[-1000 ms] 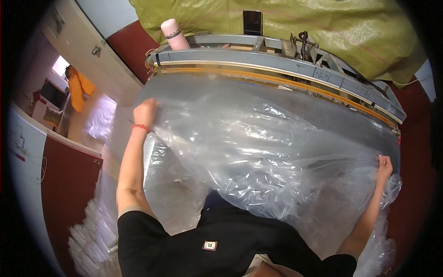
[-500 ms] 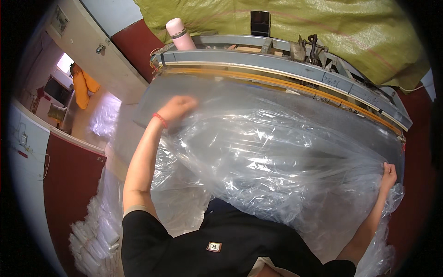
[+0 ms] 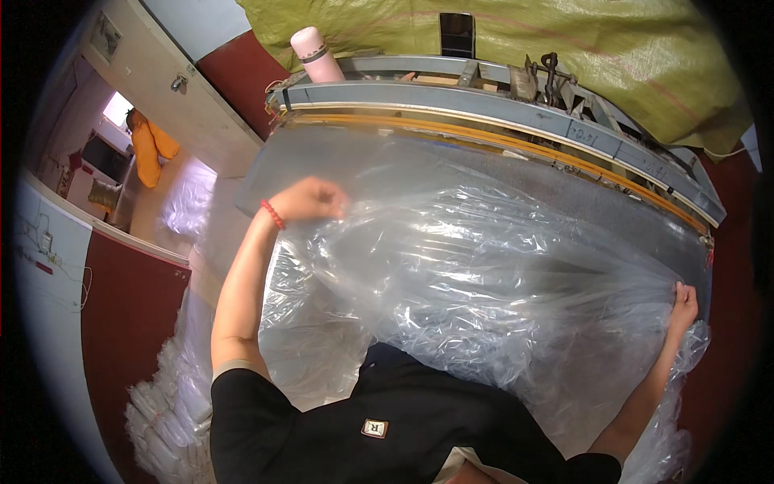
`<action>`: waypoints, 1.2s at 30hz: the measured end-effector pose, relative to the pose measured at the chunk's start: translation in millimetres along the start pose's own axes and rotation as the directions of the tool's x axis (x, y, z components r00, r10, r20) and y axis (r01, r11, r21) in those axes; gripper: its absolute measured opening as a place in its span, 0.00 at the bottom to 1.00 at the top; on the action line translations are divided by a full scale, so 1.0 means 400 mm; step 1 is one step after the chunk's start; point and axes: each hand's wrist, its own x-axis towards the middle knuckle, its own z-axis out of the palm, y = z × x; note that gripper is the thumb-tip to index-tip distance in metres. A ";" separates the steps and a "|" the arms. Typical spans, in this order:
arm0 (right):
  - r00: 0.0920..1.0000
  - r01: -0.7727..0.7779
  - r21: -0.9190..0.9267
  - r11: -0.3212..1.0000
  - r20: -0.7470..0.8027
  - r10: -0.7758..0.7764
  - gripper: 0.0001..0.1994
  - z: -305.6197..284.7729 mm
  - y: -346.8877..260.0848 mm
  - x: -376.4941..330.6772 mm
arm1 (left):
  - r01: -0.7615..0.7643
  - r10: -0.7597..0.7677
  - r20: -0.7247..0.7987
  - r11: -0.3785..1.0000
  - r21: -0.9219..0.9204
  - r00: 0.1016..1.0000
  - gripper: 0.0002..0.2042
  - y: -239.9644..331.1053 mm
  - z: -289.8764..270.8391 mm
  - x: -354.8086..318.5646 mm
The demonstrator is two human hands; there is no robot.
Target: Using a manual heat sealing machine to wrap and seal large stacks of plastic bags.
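A large sheet of clear plastic film (image 3: 451,266) lies crumpled and shiny across the grey work surface (image 3: 298,153) in front of me and hangs over its near edge. My left hand (image 3: 310,200), with a red bead bracelet on the wrist, is at the film's left part. Its fingers are curled in and look closed on the film, though motion blurs them. At the far right, my right hand (image 3: 685,303) pinches the film's corner. Folds run taut from those fingers toward the middle.
A grey metal frame (image 3: 484,105) with an orange strip (image 3: 451,131) bounds the surface's far side. A pink bottle (image 3: 317,56) and a dark phone (image 3: 457,35) stand behind it. Bundled plastic (image 3: 165,427) lies at lower left, near an open door (image 3: 185,105).
My left hand has come slightly nearer to me, its fingertips lower. My right hand keeps its pinch on the film, almost unmoved. The whole view has shifted a little.
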 end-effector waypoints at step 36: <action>0.899 -0.202 0.607 0.768 -0.196 0.391 0.09 0.103 -0.013 0.151 | -0.629 -0.302 -0.865 0.595 -0.500 0.402 0.05 0.049 -0.045 0.329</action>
